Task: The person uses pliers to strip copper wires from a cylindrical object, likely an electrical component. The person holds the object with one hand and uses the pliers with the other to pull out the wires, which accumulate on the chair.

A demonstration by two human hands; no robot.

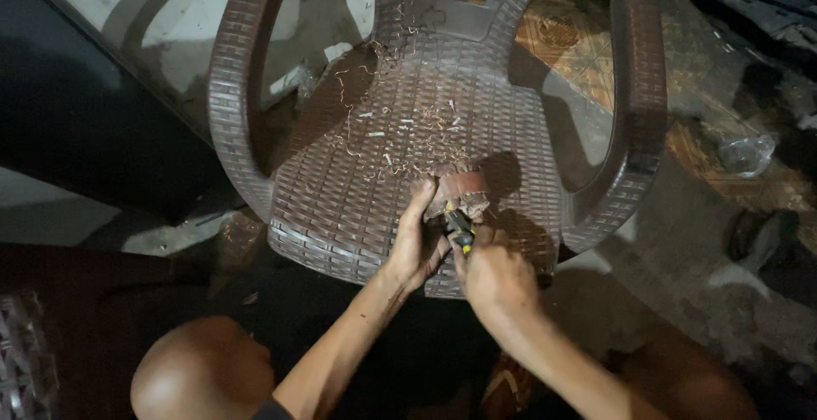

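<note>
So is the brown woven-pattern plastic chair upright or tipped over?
Upright: the brown woven-pattern plastic chair shows its seat facing up, with pale shavings resting on it.

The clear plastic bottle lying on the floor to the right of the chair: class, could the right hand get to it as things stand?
Probably not: the right hand grips a tool at the seat's front, and the chair's armrest stands between it and the bottle.
</note>
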